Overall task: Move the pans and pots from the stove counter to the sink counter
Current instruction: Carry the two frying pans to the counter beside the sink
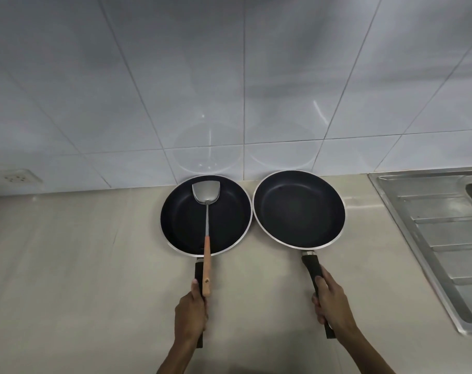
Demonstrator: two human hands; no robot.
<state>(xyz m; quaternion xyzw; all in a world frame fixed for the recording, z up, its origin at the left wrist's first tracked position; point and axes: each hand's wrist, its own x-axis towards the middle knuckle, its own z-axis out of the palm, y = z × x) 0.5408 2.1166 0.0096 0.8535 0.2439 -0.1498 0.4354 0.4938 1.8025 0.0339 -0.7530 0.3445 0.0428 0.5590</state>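
Note:
Two black non-stick frying pans with silver rims sit side by side on the beige counter [94, 252], close to the tiled wall. The left pan [181, 220] holds a metal spatula [207, 209] with a wooden handle that lies across its rim and over the pan's black handle. My left hand [190, 317] is wrapped around that pan's handle. The right pan [299, 209] has nothing in it, and my right hand [330, 303] grips its black handle. The two rims almost touch.
A stainless steel sink drainboard [442, 238] lies to the right of the pans, set into the counter. A wall socket [13, 179] sits low on the white tiles at the far left.

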